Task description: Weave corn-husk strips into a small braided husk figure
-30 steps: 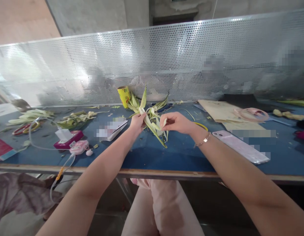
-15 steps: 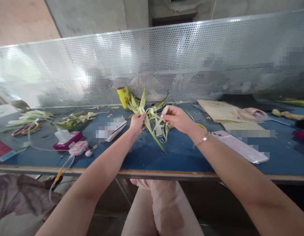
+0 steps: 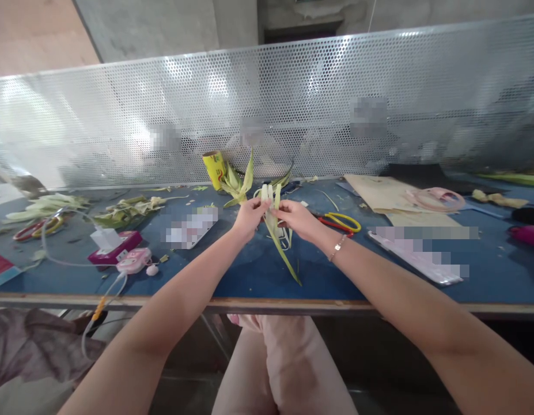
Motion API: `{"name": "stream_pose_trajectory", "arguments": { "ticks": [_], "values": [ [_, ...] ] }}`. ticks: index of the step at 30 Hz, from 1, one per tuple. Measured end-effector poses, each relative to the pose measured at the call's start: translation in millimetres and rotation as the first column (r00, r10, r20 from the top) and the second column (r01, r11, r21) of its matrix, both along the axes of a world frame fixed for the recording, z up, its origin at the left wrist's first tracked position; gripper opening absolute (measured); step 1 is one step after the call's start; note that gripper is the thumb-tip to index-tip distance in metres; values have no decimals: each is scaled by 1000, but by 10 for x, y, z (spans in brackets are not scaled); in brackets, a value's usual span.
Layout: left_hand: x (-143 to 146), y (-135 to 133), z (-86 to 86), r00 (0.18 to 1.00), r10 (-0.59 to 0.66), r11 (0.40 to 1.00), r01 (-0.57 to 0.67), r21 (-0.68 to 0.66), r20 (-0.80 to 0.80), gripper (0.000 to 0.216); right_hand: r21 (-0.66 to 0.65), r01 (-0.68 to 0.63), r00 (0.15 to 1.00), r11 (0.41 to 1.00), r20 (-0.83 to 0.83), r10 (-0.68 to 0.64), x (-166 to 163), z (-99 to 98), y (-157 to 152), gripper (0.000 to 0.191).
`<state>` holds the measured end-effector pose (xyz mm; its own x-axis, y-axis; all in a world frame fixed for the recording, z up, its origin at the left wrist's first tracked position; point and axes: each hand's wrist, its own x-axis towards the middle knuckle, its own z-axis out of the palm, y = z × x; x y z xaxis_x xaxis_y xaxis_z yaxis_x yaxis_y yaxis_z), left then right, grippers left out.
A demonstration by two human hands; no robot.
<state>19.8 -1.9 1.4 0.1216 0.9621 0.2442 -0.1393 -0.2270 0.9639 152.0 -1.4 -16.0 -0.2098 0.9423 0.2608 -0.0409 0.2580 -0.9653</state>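
Both hands meet over the middle of the blue table [image 3: 249,271], working a bundle of pale green leaf strips [image 3: 273,222]. My left hand [image 3: 248,216] pinches the strips from the left, fingers closed on them. My right hand [image 3: 298,218] grips the same strips from the right, a thin bracelet on its wrist. One long strip hangs down toward the table's front edge. More green leaf tips stick up behind the hands, beside a yellow roll [image 3: 215,167].
Scissors with yellow and red handles [image 3: 342,222] lie right of my hands, a phone [image 3: 422,259] further right, and brown paper with a pink hoop [image 3: 437,199] behind. At left sit a pink box [image 3: 113,245], cables and leaf scraps [image 3: 128,208]. A perforated metal screen [image 3: 379,104] backs the table.
My right hand has come in from the right to meet the left hand on the strips. The scissors behind it are now uncovered. The bundle has shifted slightly.
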Motion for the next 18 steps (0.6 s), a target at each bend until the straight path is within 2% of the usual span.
{"name": "stream_pose_trajectory", "arguments": {
  "ticks": [4, 6, 11, 15, 18],
  "values": [
    [8, -28, 15, 995, -90, 994, 93, -61, 54, 9, 59, 80, 997, 995, -13, -80, 18, 2, 27, 28],
    [12, -35, 14, 994, -96, 992, 100, -74, 56, 8, 91, 96, 995, 991, -17, -95, 38, 1, 46, 28],
    [3, 5, -4, 993, -41, 993, 53, -107, 111, 7, 197, 99, 995, 976, -10, -99, 63, 64, 20, 24],
    [-48, 76, 4, 976, 13, 986, 23, -164, 217, 6, 370, 61, 983, 927, 140, -121, 91, 181, -93, 17],
    [-101, 142, 9, 963, 87, 974, -29, -225, 253, 6, 409, -9, 973, 913, 215, -86, 135, 242, -153, 14]
  ]
}}
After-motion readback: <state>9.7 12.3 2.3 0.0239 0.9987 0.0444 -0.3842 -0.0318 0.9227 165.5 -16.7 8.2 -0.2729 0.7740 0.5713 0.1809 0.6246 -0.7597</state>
